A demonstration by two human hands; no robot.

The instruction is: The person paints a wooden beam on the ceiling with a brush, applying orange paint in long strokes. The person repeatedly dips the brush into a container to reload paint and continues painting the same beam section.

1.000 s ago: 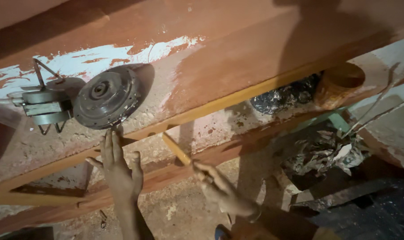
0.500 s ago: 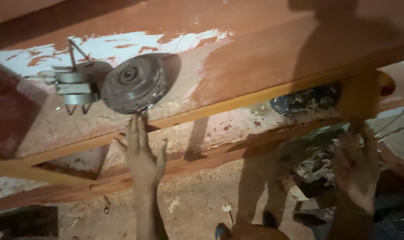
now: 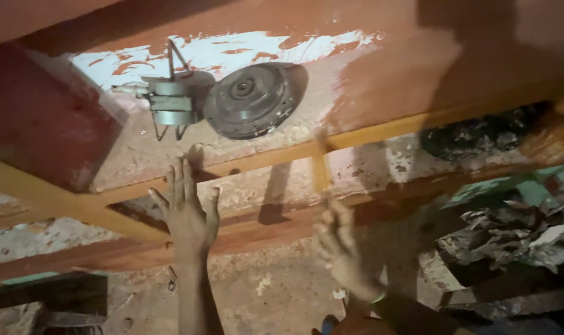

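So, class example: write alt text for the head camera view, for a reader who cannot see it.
Two bare hands reach up, empty and open: the left hand lies against a yellow wooden strip, the right hand is blurred beside it. Above them a round grey metal disc with a small metal fitting rests on a reddish-brown painted board.

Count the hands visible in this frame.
2. The left hand is raised with fingers spread, just below the round metal disc on the reddish slab. The right hand, blurred, is open lower right, under the yellow wooden bar. Neither holds anything.
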